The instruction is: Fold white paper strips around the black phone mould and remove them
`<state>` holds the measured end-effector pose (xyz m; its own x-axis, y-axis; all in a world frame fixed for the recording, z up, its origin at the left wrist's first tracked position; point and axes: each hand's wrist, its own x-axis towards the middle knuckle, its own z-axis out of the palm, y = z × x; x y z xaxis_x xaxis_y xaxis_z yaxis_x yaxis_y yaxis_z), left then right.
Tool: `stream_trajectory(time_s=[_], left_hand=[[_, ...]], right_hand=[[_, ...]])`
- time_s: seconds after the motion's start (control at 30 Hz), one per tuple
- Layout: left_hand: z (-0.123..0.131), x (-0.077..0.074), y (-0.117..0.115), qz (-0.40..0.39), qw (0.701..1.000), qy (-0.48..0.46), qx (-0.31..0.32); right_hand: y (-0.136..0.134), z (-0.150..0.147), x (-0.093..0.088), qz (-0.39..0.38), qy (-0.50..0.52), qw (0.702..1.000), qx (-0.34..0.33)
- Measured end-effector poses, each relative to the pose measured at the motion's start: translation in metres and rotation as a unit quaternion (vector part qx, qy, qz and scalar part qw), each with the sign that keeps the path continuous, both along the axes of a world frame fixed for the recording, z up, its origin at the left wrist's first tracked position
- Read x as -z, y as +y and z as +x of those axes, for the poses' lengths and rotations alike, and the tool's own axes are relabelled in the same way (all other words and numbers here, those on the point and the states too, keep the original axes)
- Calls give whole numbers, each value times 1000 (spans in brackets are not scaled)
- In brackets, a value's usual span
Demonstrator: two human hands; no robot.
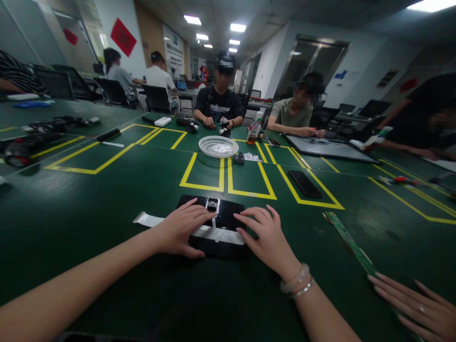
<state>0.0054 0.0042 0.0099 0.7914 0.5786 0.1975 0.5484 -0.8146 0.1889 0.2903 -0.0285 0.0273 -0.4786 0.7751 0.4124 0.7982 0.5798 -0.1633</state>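
Observation:
A flat black panel lies on the green table in front of me, with a small silver-framed opening near its far edge. A white ribbon cable runs across the panel and sticks out past its left side. My left hand rests over the panel's left part and the cable, fingers spread. On the right side, my right hand has its fingers apart, their tips at the panel's right edge and close to the cable's end. Neither hand is closed around anything.
A white round basket stands farther back, with a black phone to its right. Another person's hand touches a long green circuit board at the right. Yellow tape marks the table. People sit across.

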Motion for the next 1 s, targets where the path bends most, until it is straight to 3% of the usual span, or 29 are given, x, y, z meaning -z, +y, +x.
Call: stream_trajectory(time_s=[0.17, 0.3, 0.5, 0.7, 0.83, 1.0], left_hand=[[-33, -3, 23, 26, 997, 5, -68], [-84, -3, 53, 69, 976, 19, -206], [-166, -12, 69, 59, 907, 77, -410], [-239, -11, 60, -23, 798, 115, -591], [-265, -4, 54, -45, 742, 118, -659], [-267, -1, 56, -82, 732, 85, -671]], right_hand=[[2, 1, 1, 8, 3, 1000, 10], [3, 3, 2, 10, 2, 1000, 10], [2, 3, 4, 9, 6, 1000, 9], [1, 1, 3, 1, 1, 1000, 8], [2, 1, 4, -6, -2, 1000, 10], [3, 2, 4, -9, -4, 1000, 9]])
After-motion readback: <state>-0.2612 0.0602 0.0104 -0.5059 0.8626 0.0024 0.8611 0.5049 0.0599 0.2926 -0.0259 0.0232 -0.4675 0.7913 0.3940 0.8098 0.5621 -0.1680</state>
